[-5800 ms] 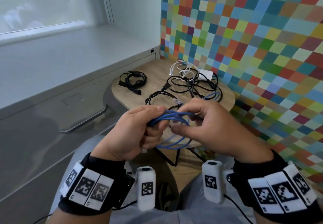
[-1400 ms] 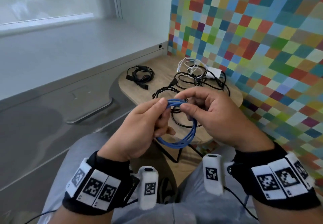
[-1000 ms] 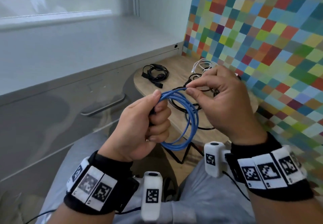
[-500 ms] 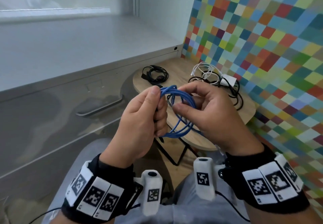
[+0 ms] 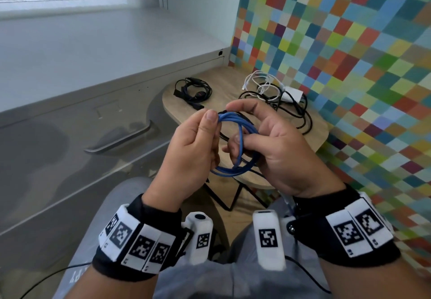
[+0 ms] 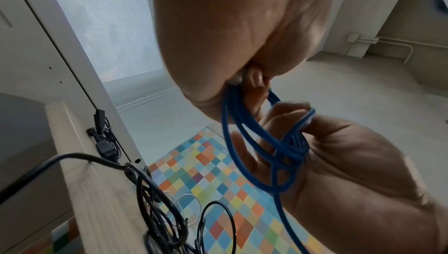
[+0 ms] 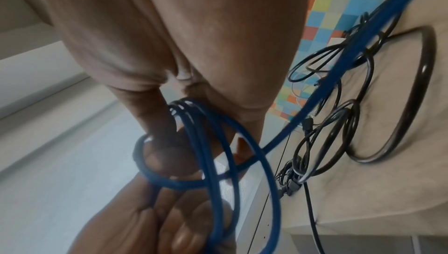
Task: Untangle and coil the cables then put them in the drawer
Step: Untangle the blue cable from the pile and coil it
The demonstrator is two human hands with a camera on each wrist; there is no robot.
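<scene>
the left hand point(image 5: 191, 145) pinches the top of the thin blue rubber-sheathed cable point(image 5: 242, 145), coiled in about 3 loops above the lap, while the right hand point(image 5: 275, 149) curls its fingers through the coil. if either pinch slackens, the springy loops could fan apart. the free end, blurred in the right wrist view, seems to trail toward the tangled black cables point(image 5: 291, 112) on the round wooden side table point(image 5: 319, 131) and might snag there.

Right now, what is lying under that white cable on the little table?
Tangled black cables lie under and around the white cable, on the wooden table. How they interlace underneath is hidden.
</scene>
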